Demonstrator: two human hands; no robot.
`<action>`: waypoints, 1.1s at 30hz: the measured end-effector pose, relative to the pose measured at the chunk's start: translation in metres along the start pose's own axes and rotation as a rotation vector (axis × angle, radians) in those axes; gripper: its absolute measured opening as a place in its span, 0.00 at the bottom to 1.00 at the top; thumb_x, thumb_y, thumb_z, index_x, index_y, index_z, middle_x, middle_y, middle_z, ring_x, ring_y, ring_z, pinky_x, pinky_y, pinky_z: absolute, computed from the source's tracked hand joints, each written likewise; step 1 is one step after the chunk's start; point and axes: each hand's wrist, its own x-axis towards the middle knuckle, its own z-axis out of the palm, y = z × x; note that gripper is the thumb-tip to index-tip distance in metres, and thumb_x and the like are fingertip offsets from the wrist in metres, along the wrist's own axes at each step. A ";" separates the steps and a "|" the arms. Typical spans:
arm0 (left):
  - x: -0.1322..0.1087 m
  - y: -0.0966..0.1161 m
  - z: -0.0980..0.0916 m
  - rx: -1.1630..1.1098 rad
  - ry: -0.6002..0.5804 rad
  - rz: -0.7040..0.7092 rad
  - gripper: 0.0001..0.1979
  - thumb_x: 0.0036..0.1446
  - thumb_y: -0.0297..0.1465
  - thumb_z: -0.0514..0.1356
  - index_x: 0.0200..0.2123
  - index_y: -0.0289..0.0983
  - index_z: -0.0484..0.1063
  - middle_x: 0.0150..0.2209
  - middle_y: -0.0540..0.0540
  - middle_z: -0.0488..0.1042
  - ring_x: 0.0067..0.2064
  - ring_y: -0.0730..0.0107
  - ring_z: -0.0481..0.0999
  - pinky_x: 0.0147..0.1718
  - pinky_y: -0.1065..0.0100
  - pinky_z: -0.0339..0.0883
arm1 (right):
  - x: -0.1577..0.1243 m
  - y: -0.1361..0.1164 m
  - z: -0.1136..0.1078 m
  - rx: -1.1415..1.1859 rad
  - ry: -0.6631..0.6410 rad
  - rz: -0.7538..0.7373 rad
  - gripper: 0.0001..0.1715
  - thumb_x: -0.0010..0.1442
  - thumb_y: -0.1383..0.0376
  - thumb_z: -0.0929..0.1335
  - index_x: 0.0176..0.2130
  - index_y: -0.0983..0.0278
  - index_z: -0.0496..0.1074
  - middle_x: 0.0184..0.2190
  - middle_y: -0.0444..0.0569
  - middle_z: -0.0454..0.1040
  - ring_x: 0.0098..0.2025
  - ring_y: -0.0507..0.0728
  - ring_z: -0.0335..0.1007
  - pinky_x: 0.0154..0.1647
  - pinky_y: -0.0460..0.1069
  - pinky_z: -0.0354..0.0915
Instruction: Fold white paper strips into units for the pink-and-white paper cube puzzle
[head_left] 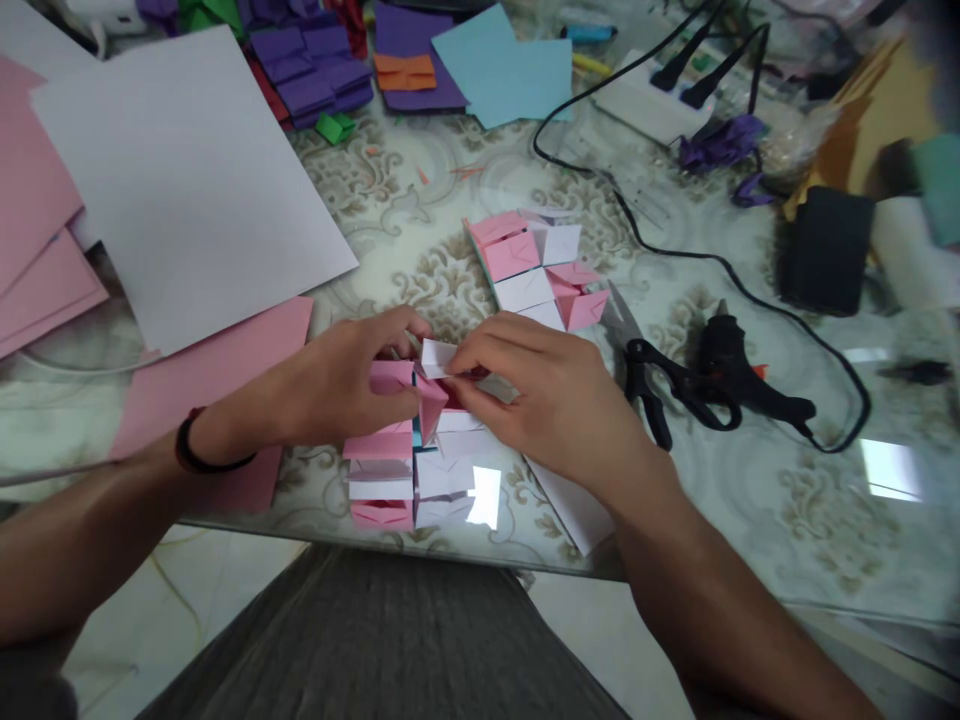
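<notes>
Near the table's front edge lies a block of joined, folded pink and white paper pieces [381, 442]. My right hand [551, 390] pinches a small folded white paper piece [436, 356] between thumb and fingertips at the block's upper end. On the left of it, my left hand [330, 375] bends its fingers around the same end. Its thumb presses beside a raised pink paper flap [430, 405], and the fingertips behind are partly hidden. A second pink and white folded paper block [521, 290] rests just beyond my right hand.
Right of my hand are black scissors [679, 385] and a black glue gun [742, 375] with its cord trailing back to a white power strip [652, 95]. White paper [202, 190] and pink sheets [217, 420] cover the left. Purple folded pieces [307, 65] sit at the back.
</notes>
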 end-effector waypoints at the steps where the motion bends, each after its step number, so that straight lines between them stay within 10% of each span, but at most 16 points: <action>1: 0.000 0.001 0.000 0.010 0.006 -0.002 0.16 0.57 0.32 0.63 0.50 0.41 0.71 0.35 0.51 0.78 0.37 0.65 0.77 0.39 0.65 0.69 | 0.000 0.000 0.000 0.001 0.000 0.001 0.10 0.66 0.75 0.67 0.35 0.63 0.73 0.34 0.49 0.77 0.38 0.58 0.74 0.41 0.52 0.69; 33: -0.001 -0.001 -0.009 -0.098 0.019 -0.062 0.15 0.58 0.37 0.65 0.47 0.40 0.76 0.45 0.48 0.81 0.48 0.62 0.80 0.50 0.63 0.73 | -0.004 0.011 0.001 0.192 0.086 0.021 0.11 0.61 0.76 0.70 0.36 0.60 0.71 0.35 0.46 0.77 0.36 0.56 0.76 0.37 0.51 0.72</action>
